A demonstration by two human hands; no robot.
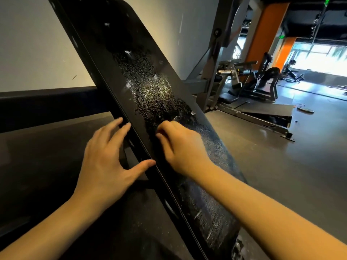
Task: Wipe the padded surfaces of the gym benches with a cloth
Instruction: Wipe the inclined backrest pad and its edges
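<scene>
A black padded bench back (146,87) slants from the upper left down to the lower right. Its middle is covered in fine wet droplets, and its lower part shows pale streaks. My left hand (105,158) rests on the pad's left edge with the fingers fairly straight and the thumb on the seam. My right hand (184,149) lies on the padded face just below the droplets, fingers curled. They seem to grip a dark cloth (153,126), which is mostly hidden and hard to tell from the pad.
A grey steel machine frame (212,72) stands right behind the bench. More gym machines (262,85) and a weight disc (306,110) sit on the dark floor (281,175) to the right. A pale wall (28,44) with a black band (47,106) closes the left side.
</scene>
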